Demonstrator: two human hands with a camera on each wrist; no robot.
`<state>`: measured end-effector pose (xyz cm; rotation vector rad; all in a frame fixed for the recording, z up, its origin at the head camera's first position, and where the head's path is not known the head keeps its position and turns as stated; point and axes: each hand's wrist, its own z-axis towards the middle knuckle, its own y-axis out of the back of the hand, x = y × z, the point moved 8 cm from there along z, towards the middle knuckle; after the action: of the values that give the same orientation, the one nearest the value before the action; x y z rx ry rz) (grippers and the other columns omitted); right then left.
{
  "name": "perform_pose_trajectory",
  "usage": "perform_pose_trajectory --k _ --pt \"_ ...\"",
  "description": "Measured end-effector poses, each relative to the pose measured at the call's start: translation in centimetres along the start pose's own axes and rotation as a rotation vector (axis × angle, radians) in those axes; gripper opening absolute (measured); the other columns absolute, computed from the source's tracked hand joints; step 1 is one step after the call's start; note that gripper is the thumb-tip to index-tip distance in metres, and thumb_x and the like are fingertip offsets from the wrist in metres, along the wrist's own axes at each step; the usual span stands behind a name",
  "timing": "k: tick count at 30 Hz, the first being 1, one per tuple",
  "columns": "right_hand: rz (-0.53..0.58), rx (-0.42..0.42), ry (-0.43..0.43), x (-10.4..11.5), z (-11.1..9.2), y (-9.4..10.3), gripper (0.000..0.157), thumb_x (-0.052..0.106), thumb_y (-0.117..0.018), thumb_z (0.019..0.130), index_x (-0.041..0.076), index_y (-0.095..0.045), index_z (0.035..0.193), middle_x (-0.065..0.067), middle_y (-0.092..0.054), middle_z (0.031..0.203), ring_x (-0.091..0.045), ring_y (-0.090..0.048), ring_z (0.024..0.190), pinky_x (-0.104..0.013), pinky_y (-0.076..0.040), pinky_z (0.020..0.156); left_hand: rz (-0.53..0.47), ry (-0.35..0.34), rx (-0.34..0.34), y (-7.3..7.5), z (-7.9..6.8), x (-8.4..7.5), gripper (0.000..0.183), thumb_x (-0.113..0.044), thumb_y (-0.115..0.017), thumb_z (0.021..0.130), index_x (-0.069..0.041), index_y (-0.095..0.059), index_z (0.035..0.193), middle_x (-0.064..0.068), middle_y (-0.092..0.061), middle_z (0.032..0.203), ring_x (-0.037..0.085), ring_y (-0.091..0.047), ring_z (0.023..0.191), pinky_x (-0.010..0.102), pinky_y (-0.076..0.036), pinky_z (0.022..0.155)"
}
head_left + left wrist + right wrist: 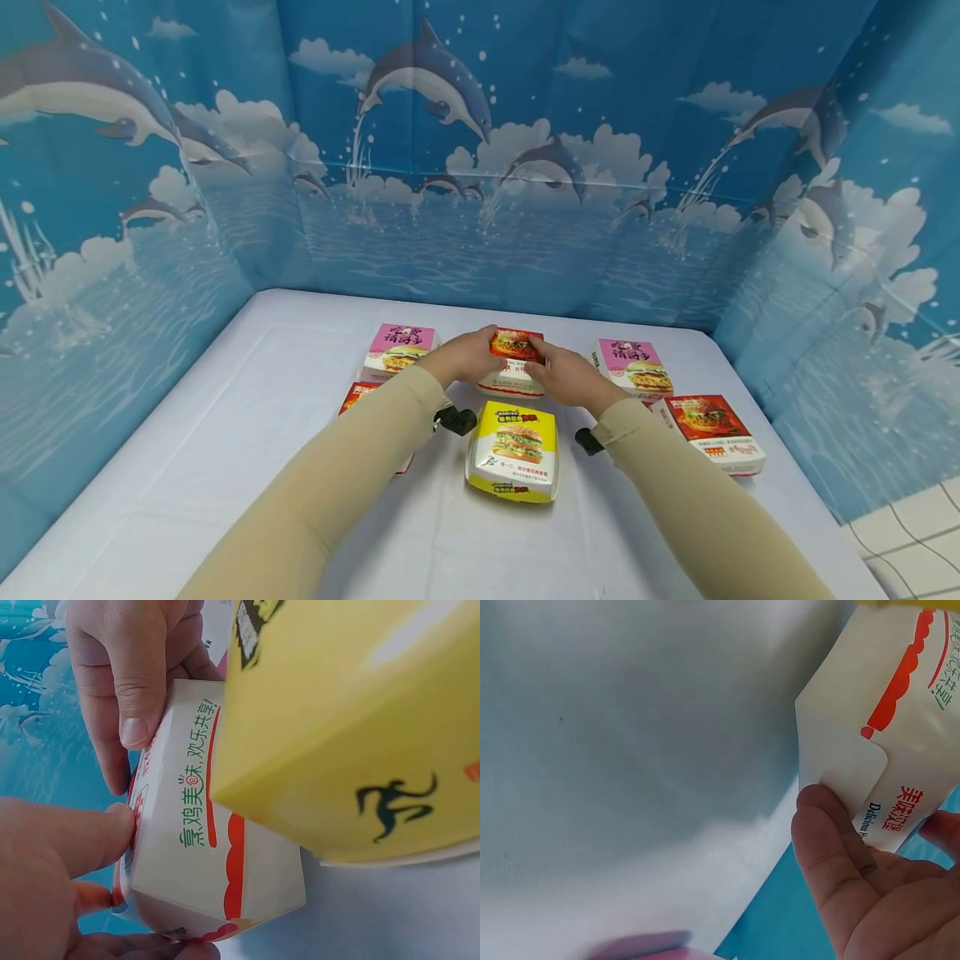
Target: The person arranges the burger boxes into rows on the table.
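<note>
Both hands grip a red and white burger box [512, 379] at the back middle of the table. My left hand [467, 357] holds its left side and my right hand [572, 377] its right side. In the left wrist view, the left hand [52, 855] has its thumb over the printed top edge, with fingers around the side. In the right wrist view, fingertips of the right hand [877, 892] press the box's side flap [844, 754]. Just in front of the held box stands a yellow and white burger box [513, 450], untouched by either hand.
A pink burger box [401, 346] stands left, with a red one [358, 393] partly hidden behind the left sleeve. To the right are another pink box [633, 365] and a red and white box [708, 433]. Dolphin-printed blue curtains [480, 242] surround the white table [247, 433].
</note>
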<state>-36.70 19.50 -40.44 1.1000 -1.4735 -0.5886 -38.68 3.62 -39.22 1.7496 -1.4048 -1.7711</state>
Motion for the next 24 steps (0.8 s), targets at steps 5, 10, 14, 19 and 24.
perform_pose_trajectory --k 5,10,14,19,24 --pt "-0.009 0.004 0.015 0.2 0.0 -0.1 0.075 0.045 -0.052 0.11 0.019 -0.017 0.171 -0.02 -0.036 0.169 -0.04 -0.047 0.144 -0.058 -0.043 0.119 -0.011 -0.009 0.003 -0.1 -0.2 0.3 0.074 -0.033 -0.06 0.107 -0.017 -0.024 0.169 0.014 -0.049 0.161 0.031 -0.052 0.14 0.051 -0.042 0.12" --pt "-0.02 0.014 0.023 0.2 0.1 -0.5 0.073 0.045 -0.051 0.11 0.02 -0.018 0.17 -0.02 -0.036 0.169 -0.04 -0.046 0.146 -0.059 -0.042 0.12 -0.019 0.014 0.015 -0.5 -0.2 0.8 0.073 -0.034 -0.061 0.107 -0.018 -0.025 0.169 0.012 -0.048 0.163 0.031 -0.051 0.141 0.051 -0.041 0.121" --pt "-0.018 0.026 0.016 -0.1 0.3 -0.8 0.074 0.046 -0.052 0.11 0.02 -0.018 0.17 -0.019 -0.036 0.17 -0.042 -0.043 0.15 -0.06 -0.039 0.122 -0.011 0.027 0.009 -0.7 -0.1 1.2 0.075 -0.036 -0.061 0.106 -0.019 -0.024 0.169 0.011 -0.045 0.165 0.031 -0.049 0.144 0.051 -0.039 0.123" --pt "-0.012 0.033 0.005 -0.3 0.4 -1.1 0.075 0.046 -0.053 0.109 0.02 -0.019 0.17 -0.019 -0.036 0.169 -0.042 -0.041 0.151 -0.061 -0.038 0.122 -0.023 0.036 0.006 -0.9 -0.2 1.6 0.076 -0.036 -0.063 0.106 -0.02 -0.024 0.169 0.011 -0.043 0.167 0.031 -0.048 0.146 0.053 -0.038 0.124" --pt "-0.012 0.04 0.001 -0.4 0.5 -1.3 0.075 0.047 -0.054 0.109 0.022 -0.018 0.17 -0.018 -0.035 0.17 -0.042 -0.04 0.152 -0.06 -0.037 0.123 -0.024 0.034 0.0 -1.1 -0.3 1.7 0.076 -0.037 -0.063 0.106 -0.021 -0.024 0.169 0.012 -0.044 0.166 0.03 -0.05 0.143 0.053 -0.039 0.123"
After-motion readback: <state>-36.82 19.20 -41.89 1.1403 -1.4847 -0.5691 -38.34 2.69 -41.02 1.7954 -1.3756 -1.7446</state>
